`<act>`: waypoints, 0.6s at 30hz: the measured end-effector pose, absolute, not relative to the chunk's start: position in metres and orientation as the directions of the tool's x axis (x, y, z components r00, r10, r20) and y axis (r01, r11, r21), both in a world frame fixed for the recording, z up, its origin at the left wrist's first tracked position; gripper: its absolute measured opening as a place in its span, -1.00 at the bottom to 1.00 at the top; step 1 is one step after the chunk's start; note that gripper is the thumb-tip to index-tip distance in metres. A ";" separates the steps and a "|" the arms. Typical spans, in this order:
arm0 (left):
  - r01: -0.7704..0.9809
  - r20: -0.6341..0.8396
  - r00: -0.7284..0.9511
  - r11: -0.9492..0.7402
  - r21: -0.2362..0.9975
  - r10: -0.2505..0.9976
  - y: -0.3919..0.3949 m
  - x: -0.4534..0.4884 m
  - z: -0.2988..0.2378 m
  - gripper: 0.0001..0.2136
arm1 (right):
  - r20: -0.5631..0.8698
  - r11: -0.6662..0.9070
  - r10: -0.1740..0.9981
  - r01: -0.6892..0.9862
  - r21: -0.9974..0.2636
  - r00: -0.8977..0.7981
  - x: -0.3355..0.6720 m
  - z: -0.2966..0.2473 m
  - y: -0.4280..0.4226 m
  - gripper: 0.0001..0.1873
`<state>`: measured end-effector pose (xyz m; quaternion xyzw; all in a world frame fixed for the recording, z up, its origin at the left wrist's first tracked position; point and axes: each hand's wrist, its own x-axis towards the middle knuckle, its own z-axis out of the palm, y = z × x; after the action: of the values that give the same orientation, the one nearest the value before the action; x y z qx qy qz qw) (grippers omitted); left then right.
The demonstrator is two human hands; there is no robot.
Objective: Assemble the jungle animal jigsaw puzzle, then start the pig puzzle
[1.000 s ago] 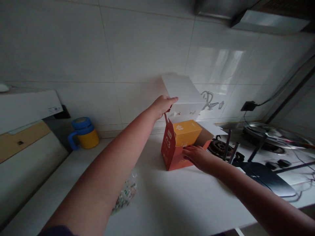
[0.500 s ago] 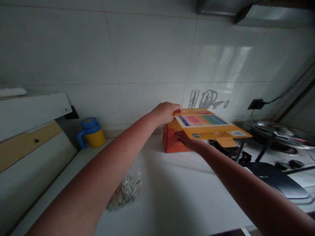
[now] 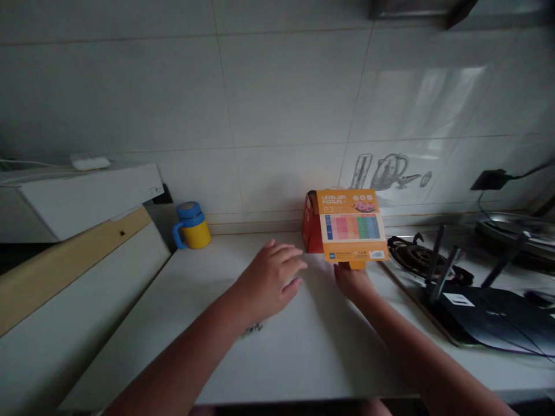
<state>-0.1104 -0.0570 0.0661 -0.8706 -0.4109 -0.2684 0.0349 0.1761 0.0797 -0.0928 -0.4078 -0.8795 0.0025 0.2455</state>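
A puzzle box (image 3: pixel 312 228) in red and orange stands against the tiled wall. Its orange lid flap (image 3: pixel 353 251) hangs open towards me, with printed colour bars and the words "LEVEL UP! PUZZLES". My left hand (image 3: pixel 273 280) is in the air over the counter, left of the box, fingers apart and nothing in them. Below the flap is my right hand (image 3: pixel 352 282); the flap hides most of its fingers, so I cannot see what they touch. A clear plastic bag of small pieces (image 3: pixel 254 329) lies on the counter, mostly hidden behind my left forearm.
A yellow and blue mug (image 3: pixel 196 232) stands at the back left of the white counter (image 3: pixel 303 352). Boards and a white box (image 3: pixel 95 199) lean at the left. On the right are a gas burner (image 3: pixel 418 257) and a black router (image 3: pixel 498 320) with upright antennas.
My left hand has let go of the box's flap and come back towards me, to the left. The flap now tilts down at the front. My right hand is lower, beneath the flap.
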 end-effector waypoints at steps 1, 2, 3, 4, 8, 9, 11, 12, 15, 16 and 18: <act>0.761 0.538 0.454 -0.623 0.179 0.710 -0.079 -0.123 0.056 -0.76 | 0.448 0.610 0.755 0.764 -0.210 -0.479 0.180 -0.108 0.067 -0.52; 0.790 0.600 0.372 -0.581 0.195 0.708 -0.100 -0.136 0.044 -0.77 | 0.464 0.547 0.786 0.810 -0.213 -0.409 0.185 -0.123 0.054 -0.50; 0.812 0.683 0.269 -0.541 0.219 0.679 -0.119 -0.148 0.032 -0.79 | 0.477 0.494 0.805 0.842 -0.214 -0.352 0.190 -0.136 0.040 -0.48; 0.832 0.744 0.148 -0.489 0.263 0.652 -0.134 -0.160 0.019 -0.80 | 0.490 0.468 0.811 0.857 -0.214 -0.321 0.194 -0.147 0.027 -0.47; 0.830 0.745 -0.248 -0.260 0.493 0.619 -0.162 -0.195 -0.040 -0.89 | 0.501 0.555 0.777 0.790 -0.261 -0.381 0.184 -0.148 -0.027 -0.45; 0.812 0.696 -0.289 -0.217 0.542 0.657 -0.161 -0.199 -0.054 -0.81 | 0.489 0.582 0.775 0.755 -0.303 -0.401 0.173 -0.138 -0.040 -0.46; 0.762 0.551 -0.288 -0.161 0.627 0.783 -0.152 -0.200 -0.079 -0.53 | 0.478 0.642 0.753 0.663 -0.384 -0.452 0.143 -0.113 -0.063 -0.51; 0.730 0.476 -0.274 -0.142 0.669 0.836 -0.146 -0.198 -0.088 -0.40 | 0.475 0.667 0.739 0.616 -0.419 -0.477 0.125 -0.101 -0.072 -0.55; 0.656 0.291 -0.204 -0.090 0.749 0.935 -0.126 -0.183 -0.099 -0.11 | 0.533 0.756 0.653 0.505 -0.417 -0.537 0.079 -0.075 -0.081 -0.52; 0.621 0.248 -0.189 -0.080 0.779 0.950 -0.119 -0.178 -0.097 -0.07 | 0.564 0.779 0.623 0.493 -0.386 -0.542 0.068 -0.070 -0.078 -0.50; 0.538 0.176 -0.129 -0.080 0.839 0.976 -0.105 -0.170 -0.089 -0.08 | 0.608 0.814 0.564 0.501 -0.296 -0.558 0.051 -0.065 -0.066 -0.54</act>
<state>-0.1703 -0.1053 -0.0887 -0.6053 -0.6253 -0.4167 -0.2627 0.0515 -0.0661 -0.0654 -0.3021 -0.8815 0.0442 0.3603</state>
